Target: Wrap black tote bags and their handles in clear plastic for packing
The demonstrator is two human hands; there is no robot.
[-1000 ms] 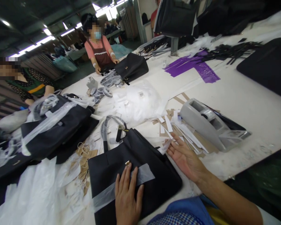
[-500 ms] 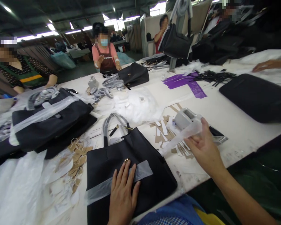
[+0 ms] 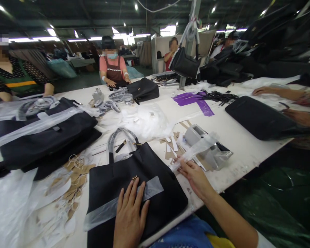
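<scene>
A black handbag (image 3: 155, 203) with wrapped handles (image 3: 122, 131) lies in front of me on the table. My left hand (image 3: 131, 210) rests flat on its front, fingers spread, just below a small gold clasp (image 3: 134, 177). Under that hand a translucent plastic band (image 3: 102, 213) crosses the bag. At the bag's right edge my right hand (image 3: 193, 175) has its fingers closed around a translucent plastic strip (image 3: 200, 147). The strip's upper end reaches over a grey tape dispenser (image 3: 196, 136). Part of the grip is hidden.
Tags with strings (image 3: 76, 179) and plastic sheets (image 3: 10, 203) lie at left beside stacked black bags (image 3: 46, 137). Card strips (image 3: 170, 144) sit beside the dispenser. A clear plastic bundle (image 3: 142, 120) and purple strips (image 3: 187, 100) lie farther back. Co-workers' hands (image 3: 302, 117) are at right.
My right hand has moved down and left along the plastic strip, from near its upper end to the bag's edge. My left hand stays on the bag. The view has shifted slightly.
</scene>
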